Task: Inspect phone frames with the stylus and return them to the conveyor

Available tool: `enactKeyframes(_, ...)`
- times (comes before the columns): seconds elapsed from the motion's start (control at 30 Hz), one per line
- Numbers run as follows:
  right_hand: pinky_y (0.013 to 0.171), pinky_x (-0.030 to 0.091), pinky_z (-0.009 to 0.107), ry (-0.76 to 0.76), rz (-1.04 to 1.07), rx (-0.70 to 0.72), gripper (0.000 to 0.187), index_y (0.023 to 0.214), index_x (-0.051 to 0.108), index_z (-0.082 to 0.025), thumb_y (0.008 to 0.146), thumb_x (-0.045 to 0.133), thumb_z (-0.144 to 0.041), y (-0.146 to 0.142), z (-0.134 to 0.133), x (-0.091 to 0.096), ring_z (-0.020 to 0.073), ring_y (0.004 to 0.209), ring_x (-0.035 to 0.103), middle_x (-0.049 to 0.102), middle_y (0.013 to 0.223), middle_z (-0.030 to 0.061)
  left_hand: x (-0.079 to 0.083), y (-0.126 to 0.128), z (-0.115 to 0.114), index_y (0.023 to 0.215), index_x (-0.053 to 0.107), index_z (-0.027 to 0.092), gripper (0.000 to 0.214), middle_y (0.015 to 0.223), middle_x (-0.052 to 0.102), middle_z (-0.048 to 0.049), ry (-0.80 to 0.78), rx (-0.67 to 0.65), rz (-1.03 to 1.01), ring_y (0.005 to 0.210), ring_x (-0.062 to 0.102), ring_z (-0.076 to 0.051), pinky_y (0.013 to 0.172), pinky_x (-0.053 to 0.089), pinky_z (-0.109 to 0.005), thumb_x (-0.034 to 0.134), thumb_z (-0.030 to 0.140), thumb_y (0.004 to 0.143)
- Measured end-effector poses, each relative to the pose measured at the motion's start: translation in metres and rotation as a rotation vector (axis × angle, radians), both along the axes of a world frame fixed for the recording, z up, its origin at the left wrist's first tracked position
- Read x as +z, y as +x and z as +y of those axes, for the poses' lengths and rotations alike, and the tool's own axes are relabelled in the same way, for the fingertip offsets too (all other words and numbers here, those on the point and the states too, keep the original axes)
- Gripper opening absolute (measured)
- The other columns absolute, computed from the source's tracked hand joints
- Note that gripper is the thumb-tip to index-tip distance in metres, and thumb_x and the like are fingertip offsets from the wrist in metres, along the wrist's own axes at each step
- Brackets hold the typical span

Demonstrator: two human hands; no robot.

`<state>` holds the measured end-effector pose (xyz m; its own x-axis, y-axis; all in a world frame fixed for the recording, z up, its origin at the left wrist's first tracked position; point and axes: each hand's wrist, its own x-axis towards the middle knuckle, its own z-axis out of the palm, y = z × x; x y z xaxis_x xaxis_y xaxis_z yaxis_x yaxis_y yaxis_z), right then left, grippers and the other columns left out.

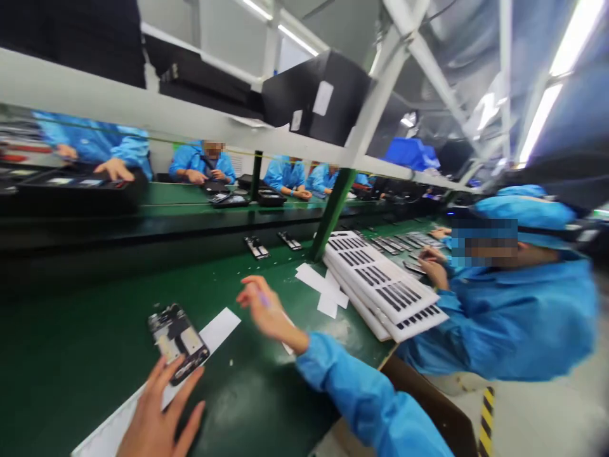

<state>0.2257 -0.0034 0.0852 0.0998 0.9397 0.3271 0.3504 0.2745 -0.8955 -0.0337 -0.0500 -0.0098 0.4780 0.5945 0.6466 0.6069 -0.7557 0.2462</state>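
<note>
Spread left hand (155,412) touches a rectangular, metallic-looking phone (177,336); right hand (269,309) blurred, grip unclear.

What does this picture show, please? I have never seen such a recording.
There is no machine here: one camera on a person's head looks forward and down. The left hand is at the lower end of a phone-like device, seemingly touching it; the device lies partly over a white strip on the green table. The right hand is raised and blurred; I see nothing clear in it. To its right lie white paper pieces and stacked white trays. Farther right is a co-worker in blue.
</note>
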Motion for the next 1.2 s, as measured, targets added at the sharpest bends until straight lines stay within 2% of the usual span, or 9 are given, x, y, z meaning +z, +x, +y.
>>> enactKeyframes(0.07,0.052,0.046,0.025,-0.135,0.163,-0.010,0.060,0.103,0.063,-0.016,0.096,0.026,-0.064,0.047,-0.003,-0.005,0.0156,0.059,0.058,0.059,0.067,0.0033,0.007,0.014,-0.013,0.136,0.049,0.031,0.049,0.146,0.041,-0.0078,-0.005,-0.006,0.129,0.138,0.036,-0.034,0.106,0.044,-0.053,0.056,0.033,0.088)
enactKeyframes(0.1,0.047,0.043,0.024,-0.197,0.226,-0.040,0.066,0.090,0.066,-0.015,0.094,0.028,-0.069,0.066,-0.003,-0.011,0.0140,0.052,0.055,0.056,0.060,0.0027,0.010,0.026,-0.015,0.135,0.050,0.030,0.047,0.146,0.041,-0.0076,-0.004,-0.027,0.173,0.138,0.036,-0.033,0.106,0.044,-0.050,0.056,0.033,0.088)
enactKeyframes(0.17,0.045,0.044,0.024,-0.249,0.329,-0.037,0.064,0.081,0.066,-0.014,0.087,0.041,-0.073,0.093,-0.006,-0.025,0.0139,0.052,0.057,0.061,0.063,0.0050,0.015,0.053,-0.016,0.133,0.052,0.028,0.044,0.146,0.042,-0.0076,0.002,-0.079,0.226,0.138,0.036,-0.031,0.107,0.044,-0.047,0.056,0.032,0.089)
enactKeyframes(0.3,0.058,0.056,0.029,-0.330,0.386,-0.010,0.055,0.088,0.067,-0.013,0.071,0.071,-0.065,0.117,-0.017,-0.048,0.0189,0.066,0.068,0.071,0.080,0.0099,0.021,0.112,-0.007,0.133,0.051,0.024,0.042,0.143,0.046,-0.0083,-0.016,-0.151,0.247,0.138,0.037,-0.028,0.111,0.038,-0.049,0.052,0.029,0.091)
enactKeyframes(0.43,0.064,0.059,0.033,-0.438,0.345,0.051,0.047,0.093,0.070,-0.013,0.069,0.079,-0.053,0.130,-0.042,-0.058,0.0216,0.070,0.071,0.072,0.082,0.0102,0.020,0.149,0.003,0.139,0.046,0.024,0.049,0.145,0.046,-0.0085,-0.086,-0.210,0.249,0.139,0.036,-0.028,0.114,0.032,-0.050,0.052,0.032,0.091)
enactKeyframes(0.6,0.056,0.057,0.029,-0.539,0.375,0.096,0.041,0.082,0.066,-0.014,0.072,0.077,-0.053,0.135,-0.073,-0.068,0.0179,0.058,0.069,0.071,0.070,0.0060,0.015,0.155,0.008,0.140,0.044,0.028,0.049,0.142,0.051,-0.0047,-0.140,-0.400,0.324,0.136,0.041,-0.025,0.116,0.028,-0.048,0.051,0.040,0.093)
enactKeyframes(0.7,0.053,0.055,0.027,-0.536,0.361,0.103,0.042,0.088,0.061,-0.016,0.071,0.078,-0.050,0.132,-0.076,-0.074,0.0168,0.054,0.068,0.070,0.068,0.0040,0.016,0.154,0.008,0.142,0.042,0.029,0.050,0.143,0.050,-0.0031,-0.164,-0.391,0.333,0.136,0.040,-0.025,0.116,0.027,-0.049,0.051,0.038,0.093)
enactKeyframes(0.83,0.053,0.054,0.025,-0.535,0.346,0.099,0.038,0.079,0.054,-0.017,0.073,0.077,-0.047,0.129,-0.073,-0.076,0.0166,0.056,0.069,0.071,0.067,0.0046,0.018,0.156,0.008,0.144,0.040,0.028,0.051,0.143,0.050,-0.0030,-0.164,-0.389,0.347,0.136,0.040,-0.025,0.115,0.026,-0.049,0.049,0.037,0.094)
enactKeyframes(1.2,0.054,0.053,0.024,-0.508,0.316,0.142,0.034,0.077,0.053,-0.017,0.078,0.075,-0.044,0.129,-0.074,-0.073,0.0152,0.058,0.068,0.071,0.069,0.0036,0.015,0.156,0.009,0.137,0.048,0.027,0.043,0.143,0.049,-0.0037,-0.160,-0.384,0.367,0.136,0.040,-0.025,0.115,0.027,-0.049,0.046,0.037,0.095)
